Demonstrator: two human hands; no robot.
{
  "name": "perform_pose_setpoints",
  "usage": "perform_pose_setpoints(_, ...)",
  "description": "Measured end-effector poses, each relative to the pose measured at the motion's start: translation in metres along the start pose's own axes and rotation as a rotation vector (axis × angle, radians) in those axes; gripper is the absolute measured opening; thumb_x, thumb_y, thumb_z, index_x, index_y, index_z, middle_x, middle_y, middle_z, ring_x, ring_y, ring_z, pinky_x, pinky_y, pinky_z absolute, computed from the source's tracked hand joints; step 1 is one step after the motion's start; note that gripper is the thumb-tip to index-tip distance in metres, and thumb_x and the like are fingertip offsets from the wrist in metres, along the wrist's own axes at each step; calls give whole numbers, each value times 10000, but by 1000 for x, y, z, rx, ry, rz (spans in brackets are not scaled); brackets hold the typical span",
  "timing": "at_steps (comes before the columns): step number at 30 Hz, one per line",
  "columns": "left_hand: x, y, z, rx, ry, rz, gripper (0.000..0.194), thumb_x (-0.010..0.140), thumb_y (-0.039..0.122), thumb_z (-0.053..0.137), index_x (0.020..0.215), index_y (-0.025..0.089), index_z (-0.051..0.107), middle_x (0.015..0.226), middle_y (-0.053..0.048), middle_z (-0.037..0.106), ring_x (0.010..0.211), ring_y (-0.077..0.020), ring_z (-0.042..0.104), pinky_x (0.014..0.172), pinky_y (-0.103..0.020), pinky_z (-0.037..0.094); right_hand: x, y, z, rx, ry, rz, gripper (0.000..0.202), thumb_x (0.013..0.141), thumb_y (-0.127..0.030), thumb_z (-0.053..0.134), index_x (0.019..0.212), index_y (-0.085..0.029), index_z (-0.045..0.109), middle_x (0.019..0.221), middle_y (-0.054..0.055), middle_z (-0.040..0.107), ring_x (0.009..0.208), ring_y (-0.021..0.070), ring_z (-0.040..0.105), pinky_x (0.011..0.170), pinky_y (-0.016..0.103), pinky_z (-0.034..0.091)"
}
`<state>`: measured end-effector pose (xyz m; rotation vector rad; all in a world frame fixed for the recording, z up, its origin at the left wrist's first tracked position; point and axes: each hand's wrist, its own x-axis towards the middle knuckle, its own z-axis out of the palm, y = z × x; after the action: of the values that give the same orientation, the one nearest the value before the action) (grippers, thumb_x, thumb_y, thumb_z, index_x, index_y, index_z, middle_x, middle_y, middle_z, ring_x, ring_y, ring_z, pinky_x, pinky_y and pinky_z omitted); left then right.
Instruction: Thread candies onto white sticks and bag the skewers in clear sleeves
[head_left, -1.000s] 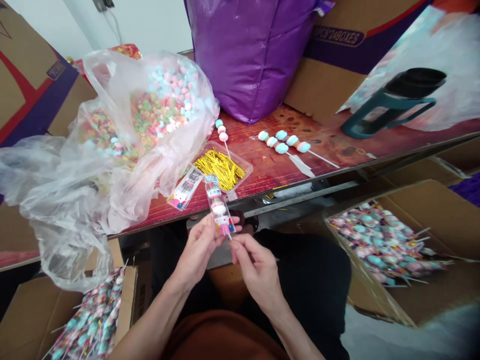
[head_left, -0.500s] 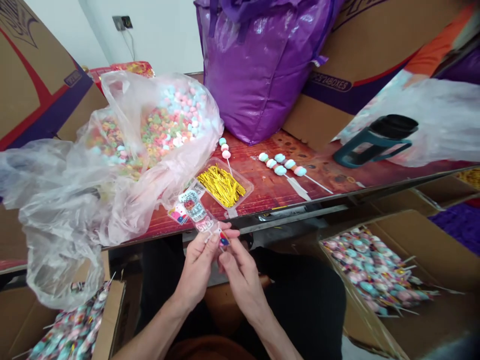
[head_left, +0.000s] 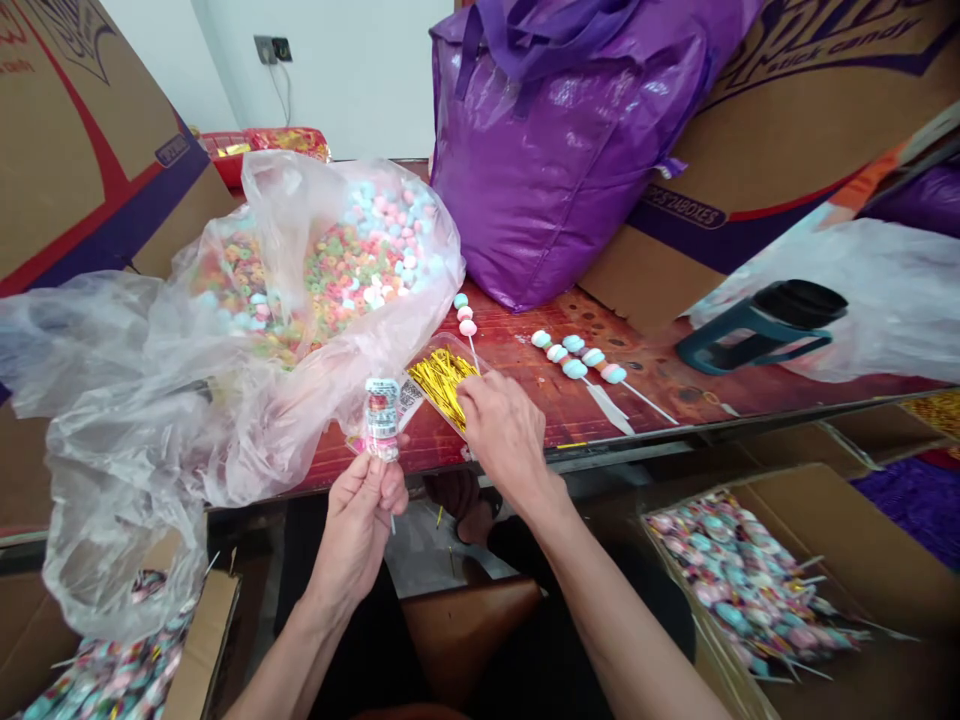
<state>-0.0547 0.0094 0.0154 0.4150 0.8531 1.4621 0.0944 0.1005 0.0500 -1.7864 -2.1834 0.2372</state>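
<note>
My left hand (head_left: 367,500) is closed around the stick end of a wrapped candy stick (head_left: 382,420), which stands upright in a clear wrapper with a printed label. The stick's lower end shows below the fist. My right hand (head_left: 506,435) reaches over a clear tray of gold twist ties (head_left: 439,378), its fingers bent and pressed together at the ties. Whether a tie is between the fingertips is hidden. Beyond the tray lies an unwrapped candy stick (head_left: 466,315) with pink and blue pieces. More unwrapped candy sticks (head_left: 592,357) lie to the right.
A clear plastic bag of loose candies (head_left: 352,250) spreads over the table's left side. A purple bag (head_left: 555,170) stands behind. A teal bottle (head_left: 757,325) is at right. Boxes of wrapped candy sticks (head_left: 750,570) stand below the table; a co-worker's orange sleeve (head_left: 866,185) shows.
Both hands were together on the wrapped candy stick. My right hand has let go and moved up to the tray of ties, while my left moved slightly left, holding the stick upright.
</note>
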Motion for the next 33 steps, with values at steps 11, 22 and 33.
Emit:
perform_pose_setpoints(11,2,0,2,60,16,8,295,778,337,797,916,181,590,648,43,497,602,-72,407,592,-197,352,36,13,20,-169,-89,152,257,966,-81,353,1099,-97,572,1019,166,680,904,241,647,725,298,424)
perform_pose_setpoints(22,4,-21,15,256,77,15,278,833,348,705,996,222,519,678,60,525,551,-62,388,524,-176,296,-88,-3,35,1022,67,-12,156,960,-279,518,854,-196,595,763,3,609,673,123,553,620,227,433)
perform_pose_setpoints(33,-6,-43,16,538,-102,40,255,823,376,740,953,209,599,799,14,597,668,-99,473,627,-211,401,-108,8,42,1035,181,162,189,970,-292,508,852,-193,617,783,18,658,702,132,586,627,218,460)
